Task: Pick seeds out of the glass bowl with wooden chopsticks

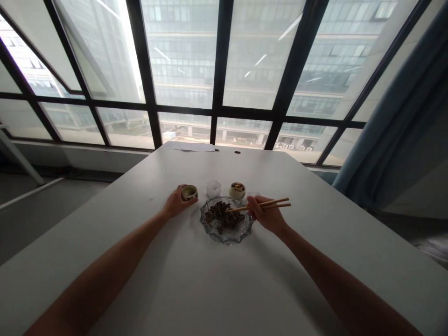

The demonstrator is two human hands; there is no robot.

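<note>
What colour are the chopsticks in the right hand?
The chopsticks are light brown, seen best in the head view.

The left arm point(115, 263) is showing bare, and the right arm point(325, 268) is showing bare too. Both are looking thinner at the wrists point(164, 214). The left hand point(175, 202) and right hand point(269, 219) are showing bare fingers.

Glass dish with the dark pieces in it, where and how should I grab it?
Probably grip the glass dish by its flared, wavy rim from the near side: that edge is unobstructed, while the white cup and yellow-filled cup stand behind, and your right hand holds chopsticks across the right edge.
</note>
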